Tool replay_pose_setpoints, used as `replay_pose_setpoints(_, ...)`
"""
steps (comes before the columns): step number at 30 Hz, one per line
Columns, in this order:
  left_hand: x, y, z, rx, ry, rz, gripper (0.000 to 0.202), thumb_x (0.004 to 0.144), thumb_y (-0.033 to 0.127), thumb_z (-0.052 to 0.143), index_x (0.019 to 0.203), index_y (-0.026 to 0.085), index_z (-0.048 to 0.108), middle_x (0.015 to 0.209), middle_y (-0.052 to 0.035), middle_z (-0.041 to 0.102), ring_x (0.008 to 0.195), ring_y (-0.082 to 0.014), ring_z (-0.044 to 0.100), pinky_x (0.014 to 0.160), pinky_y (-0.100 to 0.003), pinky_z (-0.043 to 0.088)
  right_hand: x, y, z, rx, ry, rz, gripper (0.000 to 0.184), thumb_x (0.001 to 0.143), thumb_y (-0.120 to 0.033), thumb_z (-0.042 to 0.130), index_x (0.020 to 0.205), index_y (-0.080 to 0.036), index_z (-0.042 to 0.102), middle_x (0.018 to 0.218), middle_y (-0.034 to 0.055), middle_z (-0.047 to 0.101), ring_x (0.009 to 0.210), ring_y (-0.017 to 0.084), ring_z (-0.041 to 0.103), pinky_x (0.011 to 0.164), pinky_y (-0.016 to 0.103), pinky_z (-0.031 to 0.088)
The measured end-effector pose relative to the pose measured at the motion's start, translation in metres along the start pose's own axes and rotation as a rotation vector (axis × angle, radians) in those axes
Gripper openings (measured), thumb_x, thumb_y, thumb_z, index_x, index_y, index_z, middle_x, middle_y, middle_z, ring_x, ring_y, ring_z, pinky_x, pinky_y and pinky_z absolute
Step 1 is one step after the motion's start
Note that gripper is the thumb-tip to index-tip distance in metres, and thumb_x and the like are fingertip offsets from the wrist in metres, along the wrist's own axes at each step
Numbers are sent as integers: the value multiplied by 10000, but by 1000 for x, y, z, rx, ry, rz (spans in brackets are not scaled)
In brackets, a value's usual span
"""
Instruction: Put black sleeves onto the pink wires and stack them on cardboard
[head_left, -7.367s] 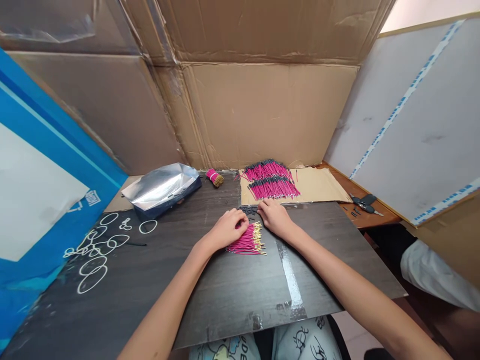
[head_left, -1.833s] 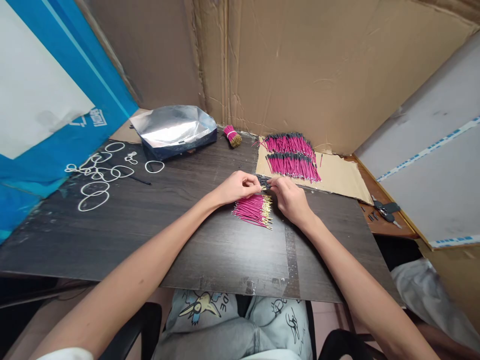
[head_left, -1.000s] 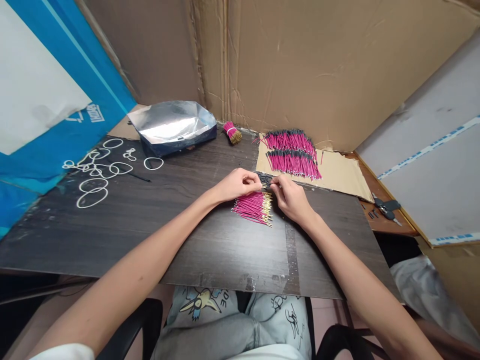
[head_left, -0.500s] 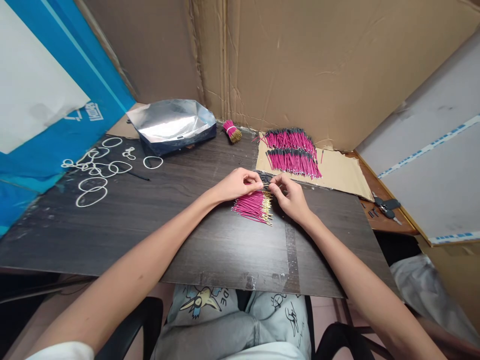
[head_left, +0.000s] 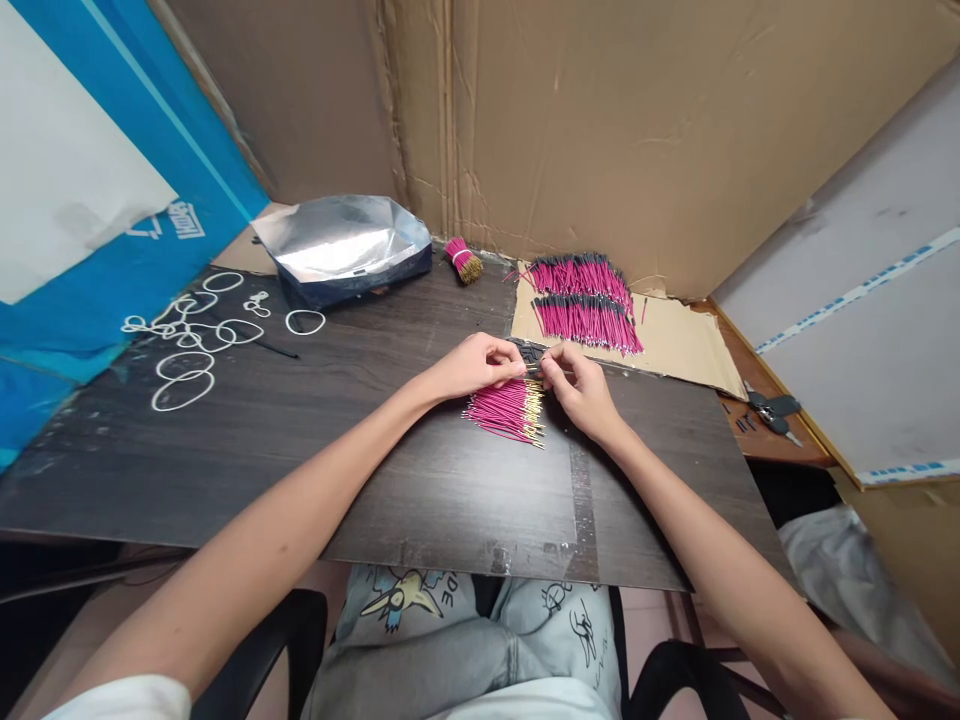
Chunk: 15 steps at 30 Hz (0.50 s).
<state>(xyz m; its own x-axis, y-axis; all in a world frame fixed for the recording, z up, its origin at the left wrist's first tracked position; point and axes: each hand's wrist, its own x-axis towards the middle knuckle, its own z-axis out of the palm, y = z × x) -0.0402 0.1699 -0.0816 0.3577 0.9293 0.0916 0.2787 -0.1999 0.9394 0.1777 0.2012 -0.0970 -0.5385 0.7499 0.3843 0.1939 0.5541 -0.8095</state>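
Observation:
A spread of pink wires with gold terminals lies on the dark table, just below my hands. My left hand is closed in a pinch at the top of that spread, and a thin wire end shows at its fingertips. Facing it from the right, my right hand also pinches, its fingertips close to the left ones. Whatever it grips is too small to make out. Behind the fingertips sits a small pile of black sleeves, partly covered by the hands.
Two rows of pink wires with black sleeves lie on a cardboard sheet. A banded wire bundle and an open foil-lined bag stand at the back. White rubber bands are scattered left; cutters lie far right.
The fingertips have shifted very slightly, and the gold end seen between them earlier shows less now. Everything else on the table stays where it was.

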Motion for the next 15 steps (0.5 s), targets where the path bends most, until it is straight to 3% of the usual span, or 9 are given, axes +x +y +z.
replay_pose_setpoints(6,0,1,0,-18,23,-16,267,894,356,655,749,132,647,574,17,518,524,-83,433,533,-239,322,0,2,0,9,31,-20,206,1006,-378,557,1040,-221,686,979,58,673,739,170,645,608,294,531)
replay_pose_setpoints(15,0,1,0,-7,37,-28,250,893,329,649,745,128,641,560,23,508,507,-76,407,516,-240,291,-2,10,3,176,59,60,240,965,-413,631,1119,-232,668,1023,57,717,806,184,721,565,275,563)
